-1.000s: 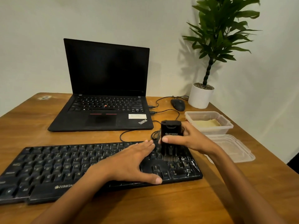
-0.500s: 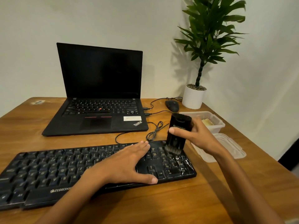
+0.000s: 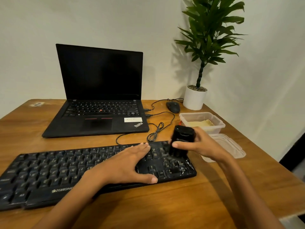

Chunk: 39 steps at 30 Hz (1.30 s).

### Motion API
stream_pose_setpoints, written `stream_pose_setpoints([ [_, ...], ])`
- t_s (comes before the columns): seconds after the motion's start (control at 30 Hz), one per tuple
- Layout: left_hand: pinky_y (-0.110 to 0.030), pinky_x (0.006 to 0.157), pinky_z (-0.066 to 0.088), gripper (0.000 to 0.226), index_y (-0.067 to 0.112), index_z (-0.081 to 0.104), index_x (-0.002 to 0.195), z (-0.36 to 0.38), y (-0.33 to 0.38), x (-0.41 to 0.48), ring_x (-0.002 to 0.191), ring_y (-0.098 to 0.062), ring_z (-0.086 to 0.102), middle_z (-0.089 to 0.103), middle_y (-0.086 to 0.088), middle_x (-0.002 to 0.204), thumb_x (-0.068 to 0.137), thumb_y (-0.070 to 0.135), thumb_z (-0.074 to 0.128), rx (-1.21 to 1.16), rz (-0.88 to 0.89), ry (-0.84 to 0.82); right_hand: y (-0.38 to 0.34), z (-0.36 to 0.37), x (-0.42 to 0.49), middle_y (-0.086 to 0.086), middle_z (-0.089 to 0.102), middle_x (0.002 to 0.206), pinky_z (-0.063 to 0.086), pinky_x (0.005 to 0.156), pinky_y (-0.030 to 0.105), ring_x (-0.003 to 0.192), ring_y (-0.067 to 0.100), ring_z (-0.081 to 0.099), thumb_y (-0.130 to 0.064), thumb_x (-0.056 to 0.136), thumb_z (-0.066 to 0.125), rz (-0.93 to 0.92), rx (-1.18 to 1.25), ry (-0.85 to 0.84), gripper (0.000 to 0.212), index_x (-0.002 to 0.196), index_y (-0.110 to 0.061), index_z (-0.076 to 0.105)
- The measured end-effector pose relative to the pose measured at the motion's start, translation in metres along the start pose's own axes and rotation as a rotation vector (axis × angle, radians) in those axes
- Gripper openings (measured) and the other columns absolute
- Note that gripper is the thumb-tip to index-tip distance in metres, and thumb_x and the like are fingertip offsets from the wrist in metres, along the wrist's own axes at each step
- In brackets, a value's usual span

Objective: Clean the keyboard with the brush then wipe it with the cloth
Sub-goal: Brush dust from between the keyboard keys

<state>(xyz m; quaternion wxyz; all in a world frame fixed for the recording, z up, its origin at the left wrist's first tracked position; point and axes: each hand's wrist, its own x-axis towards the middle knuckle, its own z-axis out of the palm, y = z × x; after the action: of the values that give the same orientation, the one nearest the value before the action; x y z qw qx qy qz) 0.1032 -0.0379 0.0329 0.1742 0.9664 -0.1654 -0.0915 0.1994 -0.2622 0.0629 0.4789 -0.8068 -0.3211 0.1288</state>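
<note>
A black, dusty keyboard (image 3: 49, 171) lies across the front of the wooden table (image 3: 181, 204). My left hand (image 3: 125, 164) rests flat on its right-centre keys, fingers spread, holding it down. My right hand (image 3: 199, 144) grips a black block-shaped brush (image 3: 181, 138) upright, with its bristle end on the keys at the keyboard's far right end. A yellowish cloth (image 3: 200, 123) lies inside a clear plastic container (image 3: 219, 123) behind my right hand.
An open black laptop (image 3: 99, 96) stands behind the keyboard. A black mouse (image 3: 173, 106), coiled cables (image 3: 155, 131) and a white plant pot (image 3: 194, 98) sit at the back right. A clear lid (image 3: 231, 146) lies near the table's right edge.
The brush has shifted along the keyboard's right end, from further forward on the keys to the rear rows, then slightly down again. My left hand has stayed pressed on the keys.
</note>
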Motion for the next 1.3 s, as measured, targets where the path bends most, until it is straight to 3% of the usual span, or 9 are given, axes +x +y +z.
stream_pose_setpoints([
  [0.1,-0.016,0.106,-0.006,0.102,0.024,-0.004,0.147,0.0,0.0,0.001,0.126,0.01,-0.011,-0.01,0.013,0.153,0.074,0.071,0.049,0.0,-0.001,-0.01,-0.003,-0.028,-0.009,0.006,0.067,0.088,0.052,0.073,0.021,0.083,0.01,0.065,-0.034,0.063,0.08,0.004,-0.052,0.051,0.042,0.093,-0.01,0.062],
  [0.33,-0.015,0.105,-0.004,0.101,0.026,-0.003,0.147,-0.001,0.002,0.0,0.125,0.011,-0.009,-0.008,0.015,0.153,0.073,0.07,0.049,-0.022,-0.007,-0.002,-0.007,0.016,-0.001,0.005,0.069,0.101,0.053,0.082,0.031,0.096,0.018,0.064,-0.024,0.074,0.071,-0.102,0.0,-0.157,0.032,0.102,-0.011,0.063],
  [0.47,-0.015,0.104,-0.006,0.1,0.026,-0.003,0.147,-0.002,0.001,-0.001,0.126,0.011,-0.009,-0.011,0.017,0.151,0.074,0.071,0.048,0.006,-0.007,0.005,-0.002,-0.014,-0.01,0.008,0.069,0.088,0.054,0.076,0.025,0.084,0.008,0.066,-0.035,0.066,0.078,-0.009,0.031,0.02,0.051,0.1,-0.002,0.06],
  [0.7,0.0,0.092,-0.013,0.077,0.032,-0.001,0.146,0.003,0.012,-0.003,0.126,0.013,-0.013,-0.013,0.023,0.148,0.088,0.059,0.039,0.003,0.098,-0.028,-0.011,0.009,-0.01,-0.006,0.07,0.087,0.051,0.073,0.019,0.088,0.006,0.065,-0.026,0.069,0.076,-0.039,0.023,-0.089,0.03,0.094,-0.019,0.061],
  [0.83,0.001,0.093,-0.012,0.075,0.032,0.0,0.146,0.002,0.012,-0.003,0.128,0.013,-0.012,-0.012,0.026,0.143,0.088,0.058,0.04,-0.021,0.093,-0.054,-0.006,0.002,0.0,-0.006,0.068,0.084,0.049,0.072,0.021,0.086,0.007,0.064,-0.033,0.068,0.075,-0.068,0.052,0.119,0.031,0.09,-0.016,0.061],
  [0.97,-0.009,0.103,-0.005,0.076,0.035,-0.001,0.145,0.004,0.009,-0.002,0.128,0.013,-0.011,-0.014,0.028,0.143,0.086,0.061,0.039,-0.011,0.089,-0.062,-0.001,0.001,-0.007,-0.001,0.07,0.095,0.052,0.078,0.024,0.095,0.013,0.064,-0.04,0.064,0.074,-0.037,0.047,-0.121,0.043,0.098,-0.016,0.062],
  [1.13,-0.003,0.096,-0.009,0.075,0.034,-0.002,0.145,0.003,0.011,-0.002,0.127,0.014,-0.013,-0.015,0.028,0.141,0.087,0.06,0.038,-0.007,0.096,-0.06,0.003,-0.005,-0.002,-0.004,0.068,0.083,0.051,0.071,0.024,0.086,0.011,0.064,-0.031,0.067,0.078,-0.087,0.089,0.138,0.031,0.088,-0.014,0.062],
  [1.23,-0.004,0.097,-0.009,0.075,0.034,-0.001,0.146,0.003,0.01,-0.002,0.126,0.014,-0.014,-0.015,0.028,0.14,0.088,0.059,0.039,-0.012,0.098,-0.059,0.0,0.002,-0.006,0.003,0.07,0.094,0.053,0.078,0.024,0.093,0.016,0.065,-0.028,0.068,0.076,-0.055,0.096,-0.105,0.036,0.097,-0.013,0.062],
  [1.3,-0.003,0.096,-0.01,0.075,0.033,-0.001,0.146,0.002,0.011,-0.001,0.126,0.015,-0.013,-0.014,0.028,0.139,0.088,0.059,0.039,-0.007,0.097,-0.055,0.002,0.005,-0.002,-0.001,0.07,0.091,0.051,0.073,0.019,0.09,0.012,0.065,-0.034,0.065,0.076,-0.037,0.068,-0.092,0.039,0.096,-0.014,0.062],
])
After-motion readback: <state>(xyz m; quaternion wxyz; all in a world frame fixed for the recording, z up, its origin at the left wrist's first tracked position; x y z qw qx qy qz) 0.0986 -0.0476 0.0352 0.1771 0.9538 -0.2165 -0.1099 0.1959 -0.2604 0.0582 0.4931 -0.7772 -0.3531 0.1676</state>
